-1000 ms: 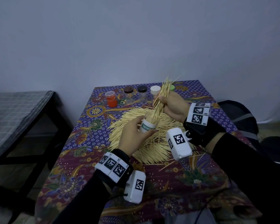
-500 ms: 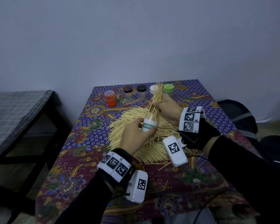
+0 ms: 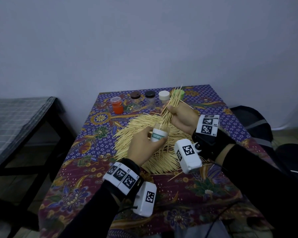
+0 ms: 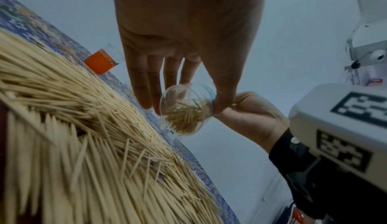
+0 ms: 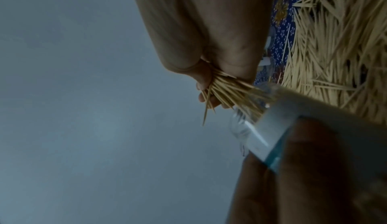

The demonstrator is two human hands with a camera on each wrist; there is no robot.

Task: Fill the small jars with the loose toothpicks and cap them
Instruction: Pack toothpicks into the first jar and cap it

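Note:
My left hand [image 3: 143, 143] grips a clear jar [image 3: 159, 135] with a white and teal label, held above the big pile of loose toothpicks [image 3: 144, 152]. Just above it my right hand [image 3: 181, 115] grips a bundle of toothpicks [image 3: 170, 107], lower ends inside the jar's open mouth, upper ends fanning up and to the right. From below, the left wrist view shows the jar [image 4: 187, 110] with toothpick tips inside and my left fingers [image 4: 146, 85] around it. In the right wrist view the bundle [image 5: 230, 93] enters the jar [image 5: 270, 128].
Along the table's far edge stand an orange jar [image 3: 117, 105] with a clear lid, two clear jars with a brown cap [image 3: 135, 95] and a black cap [image 3: 150, 94], a white-capped jar [image 3: 163, 96] and a green cap [image 3: 178, 93]. A dark bench [image 3: 24, 121] stands left; bags lie right.
My right hand has tilted the bundle from near upright to leaning right again, with its lower ends still in the jar. The left hand and jar stay about where they were.

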